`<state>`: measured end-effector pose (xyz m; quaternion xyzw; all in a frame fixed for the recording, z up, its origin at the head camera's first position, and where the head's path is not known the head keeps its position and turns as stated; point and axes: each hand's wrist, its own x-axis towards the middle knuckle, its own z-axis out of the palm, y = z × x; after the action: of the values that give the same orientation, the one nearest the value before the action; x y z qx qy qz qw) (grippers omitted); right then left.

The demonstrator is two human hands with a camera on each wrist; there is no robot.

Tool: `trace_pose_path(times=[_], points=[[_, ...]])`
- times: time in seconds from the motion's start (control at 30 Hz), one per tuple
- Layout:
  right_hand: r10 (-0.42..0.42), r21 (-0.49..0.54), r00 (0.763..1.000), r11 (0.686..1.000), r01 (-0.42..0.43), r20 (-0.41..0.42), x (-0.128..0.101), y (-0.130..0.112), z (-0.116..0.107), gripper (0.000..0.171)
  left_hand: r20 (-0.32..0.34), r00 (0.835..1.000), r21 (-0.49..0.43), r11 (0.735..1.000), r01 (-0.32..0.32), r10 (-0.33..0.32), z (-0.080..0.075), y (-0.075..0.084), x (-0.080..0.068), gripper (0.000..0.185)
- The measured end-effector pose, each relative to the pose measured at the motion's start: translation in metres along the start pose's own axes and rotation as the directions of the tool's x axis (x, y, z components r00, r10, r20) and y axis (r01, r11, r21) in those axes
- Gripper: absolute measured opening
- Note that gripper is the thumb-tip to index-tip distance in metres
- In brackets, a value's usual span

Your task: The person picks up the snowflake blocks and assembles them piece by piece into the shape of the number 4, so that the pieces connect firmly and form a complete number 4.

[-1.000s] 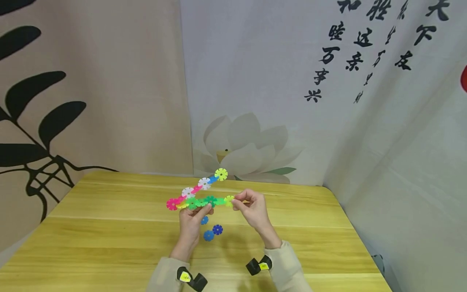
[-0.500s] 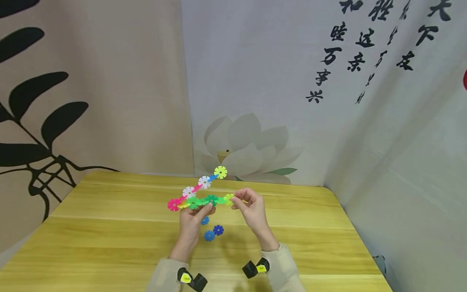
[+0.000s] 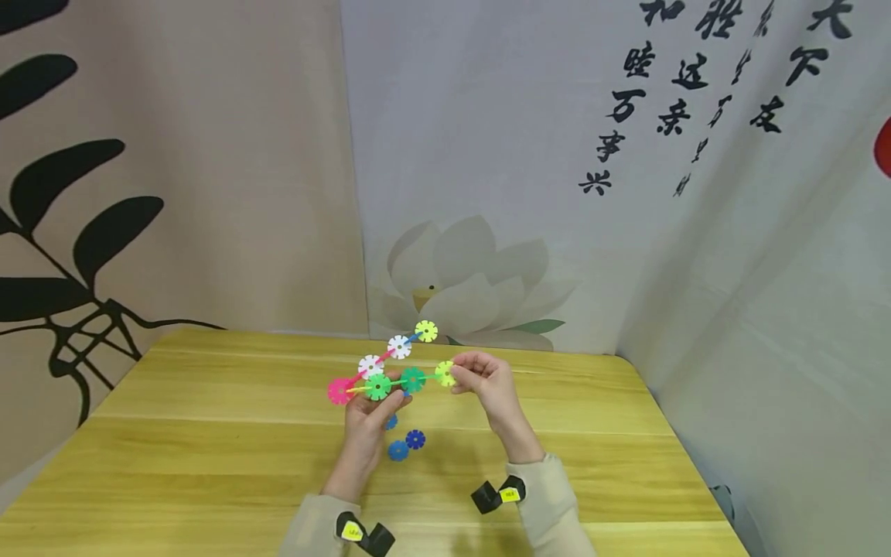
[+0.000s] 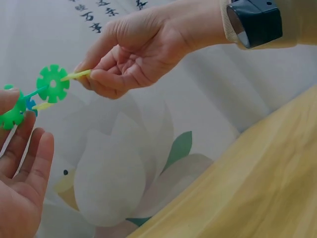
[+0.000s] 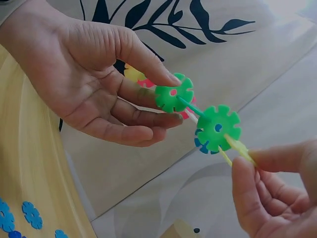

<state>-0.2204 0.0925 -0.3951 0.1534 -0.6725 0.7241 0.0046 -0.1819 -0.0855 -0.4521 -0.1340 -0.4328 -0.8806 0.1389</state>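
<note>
Fingers of my left hand (image 3: pixel 367 414) pinch a green disc on the snowflake chain (image 3: pixel 390 370), held above the desk (image 3: pixel 209 433) at mid-frame. My right hand (image 3: pixel 487 383) pinches the yellow disc (image 3: pixel 445 374) at its right end. Loose blue discs (image 3: pixel 407 443) lie below.

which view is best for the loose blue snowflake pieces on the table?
Head view. The three loose blue pieces lie in plain sight on the table, below the left hand. The right wrist view catches only some at its bottom-left corner, partly cropped. The left wrist view shows none of them.
</note>
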Motion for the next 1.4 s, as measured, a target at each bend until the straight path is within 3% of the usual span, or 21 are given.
trace_pose_path(times=[0.3, 0.63, 0.8, 0.87, 1.03, 1.27, 1.4], points=[[0.132, 0.085, 0.991, 0.988, -0.131, 0.004, 0.001, 0.006, -0.002, 0.007, -0.046, 0.999, -0.02, 1.0, -0.015, 0.014, 0.005, -0.002, -0.001, 0.035], [0.173, 0.075, 0.985, 0.982, -0.173, -0.002, 0.003, 0.021, 0.0, 0.031, -0.183, 0.983, -0.001, 1.0, 0.019, -0.019, 0.001, -0.004, -0.002, 0.024], [0.222, -0.1, 0.974, 0.971, -0.217, 0.042, -0.002, 0.038, 0.003, 0.027, -0.235, 0.972, -0.014, 1.0, 0.011, -0.014, -0.001, -0.003, -0.001, 0.022], [0.24, -0.257, 0.967, 0.943, -0.213, 0.082, -0.005, 0.051, 0.005, 0.025, -0.254, 0.967, -0.025, 1.0, 0.013, -0.019, -0.001, -0.002, -0.001, 0.023], [0.257, -0.555, 0.958, 0.82, -0.144, 0.131, -0.011, 0.082, 0.012, 0.022, -0.294, 0.955, -0.052, 0.998, 0.023, -0.037, -0.002, -0.001, -0.001, 0.028], [0.281, -0.688, 0.943, 0.721, -0.086, 0.177, -0.015, 0.097, 0.026, 0.03, -0.311, 0.95, -0.077, 0.997, 0.012, -0.036, -0.005, -0.001, 0.0, 0.027], [0.248, -0.77, 0.949, 0.638, -0.011, 0.193, -0.014, 0.101, 0.032, 0.026, -0.295, 0.955, -0.084, 0.996, -0.001, -0.024, -0.005, 0.0, 0.001, 0.023]])
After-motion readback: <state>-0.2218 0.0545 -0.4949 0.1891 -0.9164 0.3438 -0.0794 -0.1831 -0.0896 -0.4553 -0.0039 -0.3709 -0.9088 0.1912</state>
